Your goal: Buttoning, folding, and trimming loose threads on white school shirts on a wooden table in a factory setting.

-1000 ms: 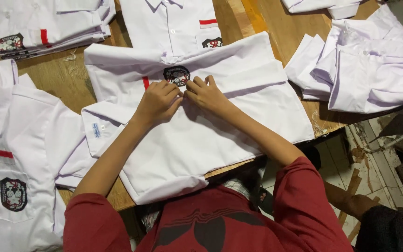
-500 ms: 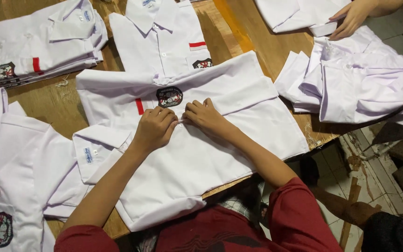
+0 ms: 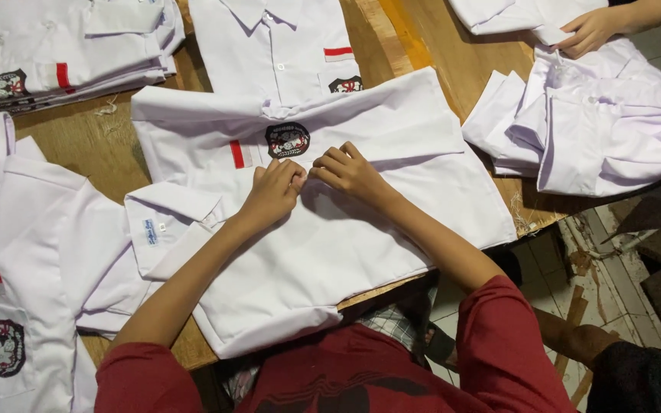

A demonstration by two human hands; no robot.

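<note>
Shirts, white: one spread at centre (image 3: 330, 229); one buttoned at top centre (image 3: 277, 53); one at lower left (image 3: 17, 268). Folded stacks: one upper left (image 3: 70, 46), one heap right (image 3: 598, 122). Dark chest badges visible: four. Hands: three — two at centre, one upper right (image 3: 592, 30).

A small white-and-blue collar label (image 3: 150, 231) sits inside the nearest white shirt (image 3: 346, 252).

Left shirt (image 3: 17, 291): cut off at bench's left edge. Both hands' fingers (image 3: 288, 172): tips hidden, curled into cloth.
</note>
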